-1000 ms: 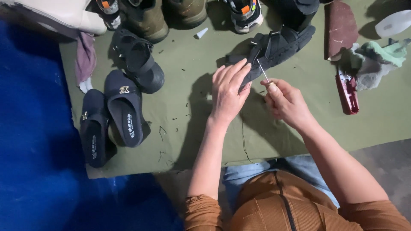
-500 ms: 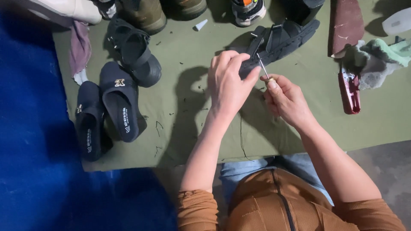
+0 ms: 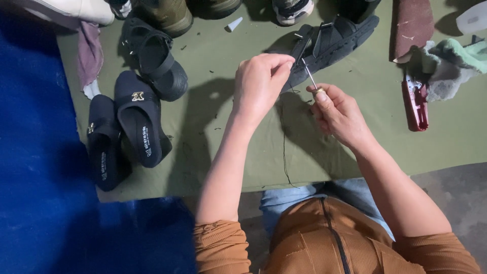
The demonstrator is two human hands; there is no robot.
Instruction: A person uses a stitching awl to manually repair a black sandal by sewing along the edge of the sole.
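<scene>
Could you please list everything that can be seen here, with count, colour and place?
Black strapped sandal: one, black, top centre, under the hands.
Awl: one, metal tip, in the right hand.
Thread: one, dark, hanging below the hands.
Dark slippers: two, navy, left on the mat.
Black sandal: one, upper left.
Red tool: one, right side.
Rags: a pile, green and grey, upper right.
White cone: one, top centre.
Mat: one, olive green.
Blue cloth: one, left.
Left hand: pinching at the awl tip.
Right hand: gripping the awl.
</scene>
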